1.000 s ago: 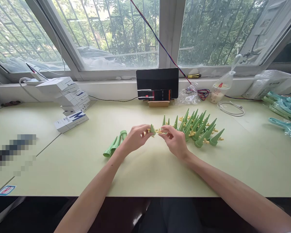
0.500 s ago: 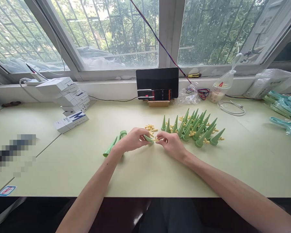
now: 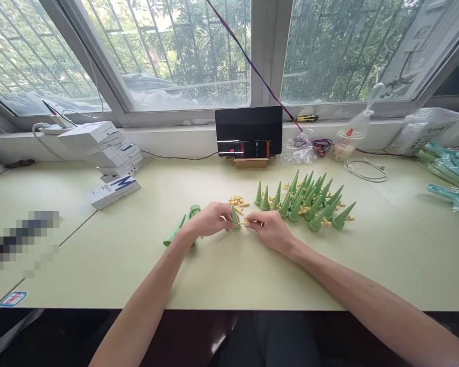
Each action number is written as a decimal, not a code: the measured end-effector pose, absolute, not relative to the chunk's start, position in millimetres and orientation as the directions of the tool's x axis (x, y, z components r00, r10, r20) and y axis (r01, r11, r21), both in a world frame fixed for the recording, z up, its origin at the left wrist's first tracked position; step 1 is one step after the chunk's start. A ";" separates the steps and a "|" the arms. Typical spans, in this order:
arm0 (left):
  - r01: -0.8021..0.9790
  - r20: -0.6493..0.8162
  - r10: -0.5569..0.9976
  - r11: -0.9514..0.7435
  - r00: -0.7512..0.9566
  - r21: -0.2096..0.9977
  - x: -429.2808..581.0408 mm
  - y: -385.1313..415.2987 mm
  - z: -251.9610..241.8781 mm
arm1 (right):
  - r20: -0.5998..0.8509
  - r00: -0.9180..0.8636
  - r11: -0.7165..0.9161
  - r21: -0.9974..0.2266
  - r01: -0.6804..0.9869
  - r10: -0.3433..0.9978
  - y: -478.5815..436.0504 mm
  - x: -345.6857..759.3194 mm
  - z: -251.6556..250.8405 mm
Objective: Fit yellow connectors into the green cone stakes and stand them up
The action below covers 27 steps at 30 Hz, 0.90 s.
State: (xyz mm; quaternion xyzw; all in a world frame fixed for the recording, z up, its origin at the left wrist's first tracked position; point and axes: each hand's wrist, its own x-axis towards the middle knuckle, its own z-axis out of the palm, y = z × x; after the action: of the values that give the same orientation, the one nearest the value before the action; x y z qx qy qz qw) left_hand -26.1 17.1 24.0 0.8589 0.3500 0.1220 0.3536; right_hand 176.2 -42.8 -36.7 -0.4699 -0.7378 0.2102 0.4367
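Note:
My left hand (image 3: 208,222) is closed round a small green plastic cone (image 3: 234,220), held upright just above the table. My right hand (image 3: 270,229) pinches a small yellow piece (image 3: 246,223) against the cone's side. Both hands meet at the table's middle. Behind them lies a loose heap of yellow pieces (image 3: 237,201). To the right stands a cluster of several green cones (image 3: 309,204), some with yellow pieces fitted. A stack of nested green cones (image 3: 179,230) lies on its side left of my left hand.
The pale green table (image 3: 229,275) runs to the window sill. White boxes (image 3: 107,153) are stacked at the back left. A dark tablet with a phone (image 3: 249,133) stands at the back middle. A white cable (image 3: 367,171), bags and teal plastic parts (image 3: 449,173) sit at the right.
Both hands came down from above the table toward its surface. The cone in my left hand turned from lying sideways to pointing up. The yellow heap behind is now uncovered.

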 end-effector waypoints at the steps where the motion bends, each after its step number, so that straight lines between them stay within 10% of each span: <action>1: 0.524 -0.052 0.694 -0.490 0.718 0.697 -25.9 17.0 23.9 | 0.442 -0.183 0.468 -0.718 0.515 0.878 -42.9 176.4 -36.6; 27: 0.502 0.053 0.702 -0.558 0.711 0.660 -18.9 20.2 7.5 | 0.429 -0.181 0.457 -0.728 0.511 0.885 -42.6 177.9 -35.2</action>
State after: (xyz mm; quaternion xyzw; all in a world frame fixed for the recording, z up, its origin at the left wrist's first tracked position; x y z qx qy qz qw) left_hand -18.9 20.2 7.5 0.8686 0.3464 0.1572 0.3174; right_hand 177.9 -42.6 -35.2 -0.4735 -0.7371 0.2172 0.4305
